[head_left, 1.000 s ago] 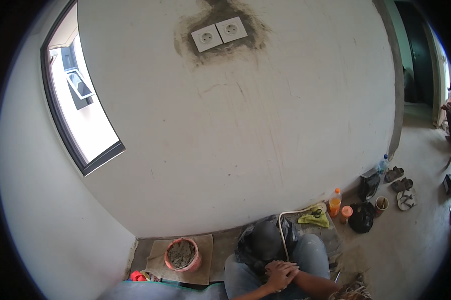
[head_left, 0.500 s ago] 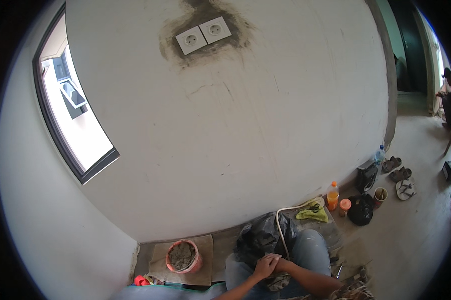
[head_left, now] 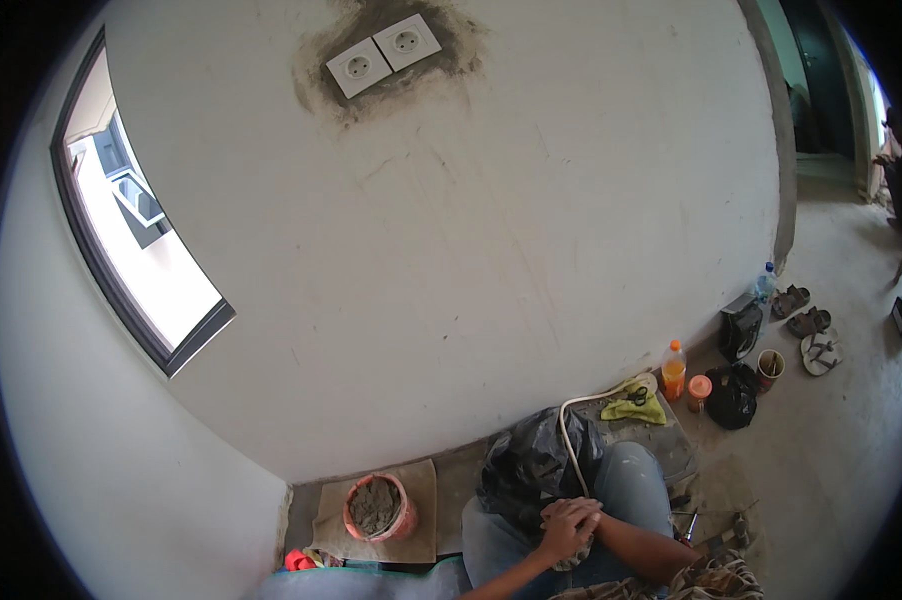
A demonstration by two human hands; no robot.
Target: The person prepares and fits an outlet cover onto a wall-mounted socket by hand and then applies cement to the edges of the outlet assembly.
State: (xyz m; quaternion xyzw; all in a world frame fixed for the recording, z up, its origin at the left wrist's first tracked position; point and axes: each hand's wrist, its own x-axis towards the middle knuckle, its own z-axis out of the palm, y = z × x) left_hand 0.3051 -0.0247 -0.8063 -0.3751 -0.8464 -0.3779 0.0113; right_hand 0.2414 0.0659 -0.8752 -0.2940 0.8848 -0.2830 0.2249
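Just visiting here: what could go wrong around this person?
The pale cord crosses the black plastic bag beside the hands, so it might snag when they move. The open reddish bucket of grey mix stands at the person's left, where a bump could spill it. The orange-capped bottle might tip if kicked.

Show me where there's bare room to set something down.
Concrete floor lies bare right of the round black bag and this side of the pale sandals. A narrow strip of brown sheet is free right of the bucket. Crowded: around the orange-capped bottle, orange-lidded container and cup.
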